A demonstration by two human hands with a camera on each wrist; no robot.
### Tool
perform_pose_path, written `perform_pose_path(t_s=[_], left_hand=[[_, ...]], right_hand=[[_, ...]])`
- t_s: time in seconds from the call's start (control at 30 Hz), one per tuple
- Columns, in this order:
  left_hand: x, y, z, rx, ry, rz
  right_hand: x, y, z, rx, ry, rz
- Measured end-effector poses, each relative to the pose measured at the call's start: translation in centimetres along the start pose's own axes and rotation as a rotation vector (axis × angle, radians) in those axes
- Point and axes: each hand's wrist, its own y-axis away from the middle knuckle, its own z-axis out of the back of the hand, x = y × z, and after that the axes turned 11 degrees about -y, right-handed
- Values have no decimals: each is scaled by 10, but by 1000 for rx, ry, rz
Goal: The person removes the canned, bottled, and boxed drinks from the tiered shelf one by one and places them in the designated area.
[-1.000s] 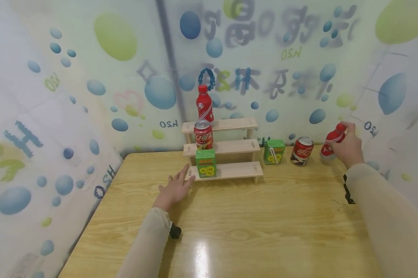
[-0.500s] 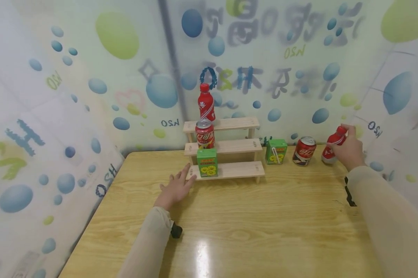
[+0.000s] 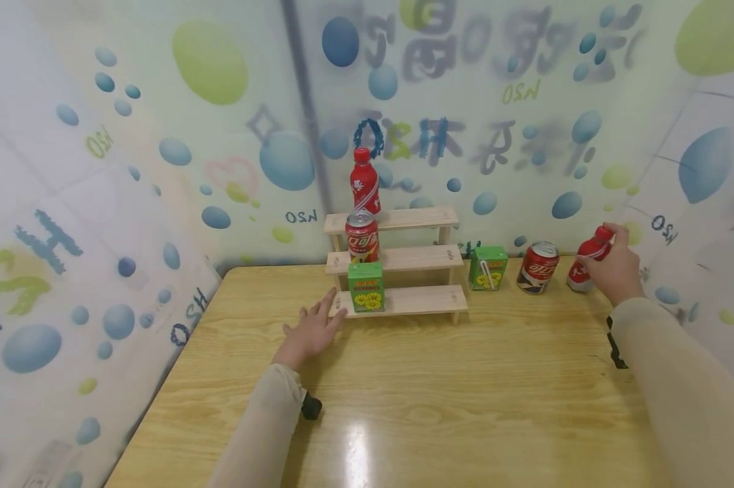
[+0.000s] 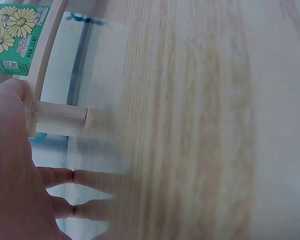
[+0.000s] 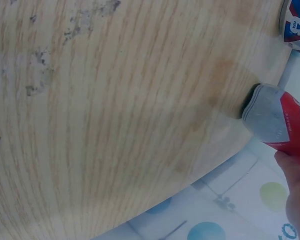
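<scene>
At the table's right end my right hand (image 3: 615,266) grips a red-labelled plastic bottle (image 3: 588,261) with a red cap, round its upper part. The bottle leans a little. In the right wrist view its clear base (image 5: 264,112) is at the tabletop; whether it touches is hard to tell. My left hand (image 3: 310,333) has spread fingers by the left end of a three-step wooden rack (image 3: 424,298). In the left wrist view its fingertips (image 4: 65,176) meet the table, with the thumb against the rack's lowest step. On that step stands a green flower-printed drink carton (image 3: 367,288).
A red soda can (image 3: 362,238) stands on the middle step, and another red-labelled bottle (image 3: 364,183) on the top one. Right of the rack are a green carton with a straw (image 3: 488,268) and a red can (image 3: 538,268). Printed curtains enclose the table (image 3: 440,400).
My right hand and the bottle have come down slightly, close beside the can. The left hand keeps its place by the rack. The head view has shifted a little.
</scene>
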Motion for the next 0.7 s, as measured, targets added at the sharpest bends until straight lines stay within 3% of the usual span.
perform_pose_path(t_s=[0.7], left_hand=[[0,0,-1,-12,-3,-3]], right_hand=[[-2,3,4,26,28,-5]])
